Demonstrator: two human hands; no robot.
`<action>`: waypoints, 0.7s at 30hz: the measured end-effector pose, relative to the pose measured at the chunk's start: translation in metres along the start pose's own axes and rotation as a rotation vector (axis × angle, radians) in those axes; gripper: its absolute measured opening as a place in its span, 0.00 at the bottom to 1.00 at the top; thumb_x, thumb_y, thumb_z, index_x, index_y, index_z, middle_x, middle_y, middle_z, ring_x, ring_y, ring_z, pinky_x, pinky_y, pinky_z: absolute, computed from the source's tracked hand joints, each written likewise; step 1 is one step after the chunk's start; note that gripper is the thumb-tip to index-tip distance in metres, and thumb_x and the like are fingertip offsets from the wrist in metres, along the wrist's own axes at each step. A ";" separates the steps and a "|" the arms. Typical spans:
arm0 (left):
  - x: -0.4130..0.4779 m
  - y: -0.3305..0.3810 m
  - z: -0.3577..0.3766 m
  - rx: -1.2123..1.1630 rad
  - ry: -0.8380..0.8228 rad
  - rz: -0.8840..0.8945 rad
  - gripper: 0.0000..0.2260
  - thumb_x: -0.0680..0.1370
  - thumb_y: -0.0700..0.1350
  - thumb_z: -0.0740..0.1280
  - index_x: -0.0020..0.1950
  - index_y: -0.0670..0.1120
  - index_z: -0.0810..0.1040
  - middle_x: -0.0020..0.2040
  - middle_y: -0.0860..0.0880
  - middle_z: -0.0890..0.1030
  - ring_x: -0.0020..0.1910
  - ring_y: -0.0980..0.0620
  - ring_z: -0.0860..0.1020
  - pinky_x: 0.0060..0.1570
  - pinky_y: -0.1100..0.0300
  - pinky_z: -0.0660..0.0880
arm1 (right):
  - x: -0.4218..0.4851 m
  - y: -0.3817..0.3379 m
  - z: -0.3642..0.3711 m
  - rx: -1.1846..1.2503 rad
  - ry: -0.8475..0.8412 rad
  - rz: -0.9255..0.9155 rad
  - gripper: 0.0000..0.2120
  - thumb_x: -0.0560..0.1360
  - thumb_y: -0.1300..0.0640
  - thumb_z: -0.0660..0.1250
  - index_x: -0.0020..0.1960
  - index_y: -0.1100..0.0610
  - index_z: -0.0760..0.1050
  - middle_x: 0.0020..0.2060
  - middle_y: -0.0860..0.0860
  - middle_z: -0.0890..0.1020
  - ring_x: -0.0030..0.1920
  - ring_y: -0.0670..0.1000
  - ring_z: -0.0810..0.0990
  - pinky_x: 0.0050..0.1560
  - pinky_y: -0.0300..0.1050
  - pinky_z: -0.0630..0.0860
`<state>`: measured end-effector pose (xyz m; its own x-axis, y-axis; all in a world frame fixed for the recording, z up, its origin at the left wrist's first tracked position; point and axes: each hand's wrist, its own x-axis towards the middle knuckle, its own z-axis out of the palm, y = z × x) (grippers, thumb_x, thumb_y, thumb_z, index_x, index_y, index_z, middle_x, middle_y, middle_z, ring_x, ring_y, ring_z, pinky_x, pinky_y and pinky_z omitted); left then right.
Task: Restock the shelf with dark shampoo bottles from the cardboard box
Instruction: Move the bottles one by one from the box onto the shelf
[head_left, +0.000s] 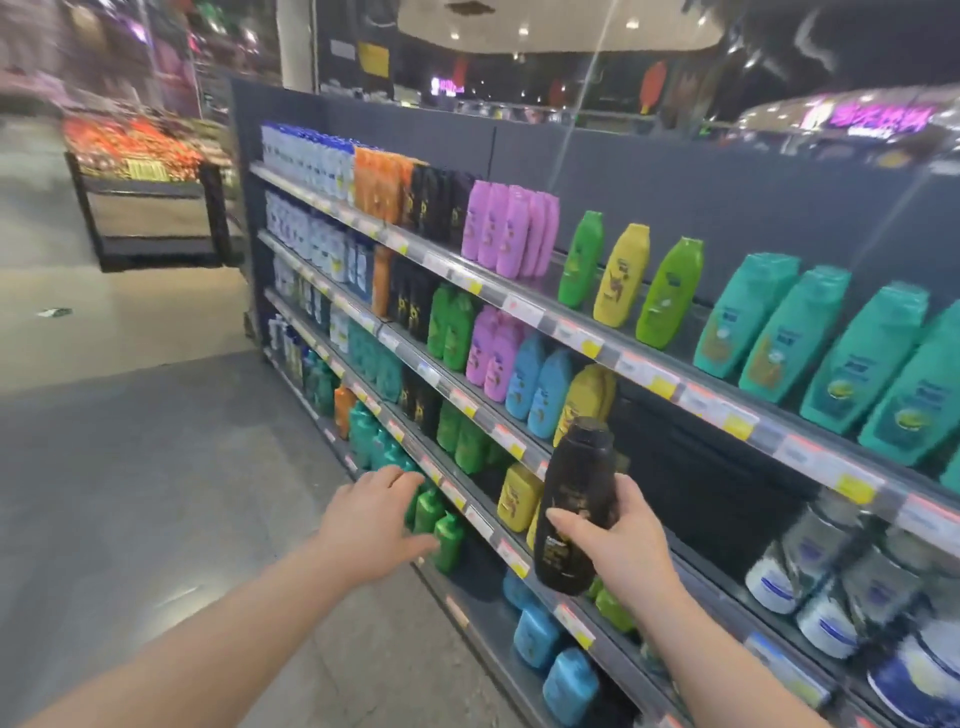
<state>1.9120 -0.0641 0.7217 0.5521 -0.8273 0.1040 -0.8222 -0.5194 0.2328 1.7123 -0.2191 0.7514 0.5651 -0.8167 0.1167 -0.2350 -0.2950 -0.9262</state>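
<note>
Shop aisle seen from the head camera. The right hand (618, 540) grasps a dark shampoo bottle (574, 506) round its lower body, thumb across the label. The bottle is cap-up and slightly tilted, held in front of the middle tiers of the shelf unit (550, 318), near yellow bottles (517, 496). The left hand (374, 519) is released, fingers extended, holding nothing, in front of small green bottles (441, 530). Similar dark bottles (436, 200) stand on the top tier between orange bottles (376, 182) and purple bottles (511, 228).
</note>
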 end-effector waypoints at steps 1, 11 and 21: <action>0.010 -0.021 -0.011 0.004 0.013 -0.003 0.34 0.70 0.64 0.65 0.70 0.51 0.62 0.67 0.50 0.68 0.67 0.48 0.67 0.63 0.53 0.67 | 0.012 -0.012 0.019 0.008 -0.004 -0.011 0.17 0.62 0.56 0.77 0.44 0.45 0.73 0.40 0.43 0.82 0.42 0.43 0.81 0.41 0.40 0.74; 0.113 -0.178 -0.099 -0.001 0.144 0.050 0.33 0.71 0.65 0.63 0.71 0.51 0.60 0.64 0.53 0.68 0.64 0.52 0.68 0.60 0.55 0.68 | 0.107 -0.104 0.160 -0.022 0.050 -0.089 0.18 0.62 0.53 0.77 0.49 0.49 0.74 0.43 0.47 0.83 0.45 0.47 0.81 0.47 0.47 0.76; 0.227 -0.257 -0.112 -0.016 0.178 0.057 0.34 0.71 0.66 0.61 0.72 0.52 0.57 0.68 0.54 0.65 0.67 0.51 0.64 0.65 0.53 0.64 | 0.232 -0.144 0.233 0.045 0.077 -0.149 0.16 0.63 0.60 0.76 0.44 0.47 0.74 0.40 0.46 0.82 0.41 0.44 0.80 0.33 0.33 0.72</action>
<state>2.2640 -0.0948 0.7943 0.5215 -0.8036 0.2867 -0.8514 -0.4681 0.2366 2.0615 -0.2506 0.8289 0.5286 -0.8017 0.2790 -0.1170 -0.3943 -0.9115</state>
